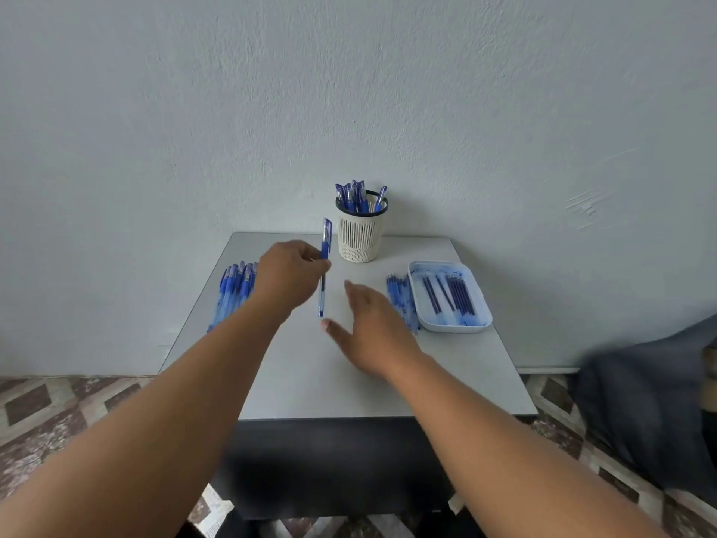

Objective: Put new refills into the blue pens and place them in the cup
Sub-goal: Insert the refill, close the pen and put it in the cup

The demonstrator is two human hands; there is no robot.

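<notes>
My left hand point(289, 271) pinches blue pen point(324, 267), long axis near upright, cap end up. Cup point(361, 236) lies just beyond and right of pen, already holding several pens; left hand nearer it. My right hand point(364, 328) spread, holding nothing, low over grey surface point(310, 374). Unfilled pens point(232, 289) far left, refills point(401, 299) beside white tray point(481, 304) right. Pale wall point(349, 91) behind, patterned tile floor point(58, 405).

Grey table point(310, 382) carries: slotted cup point(360, 238) at back centre; pens point(232, 293) left; refills point(403, 300) just beside white tray point(481, 320), right.
</notes>
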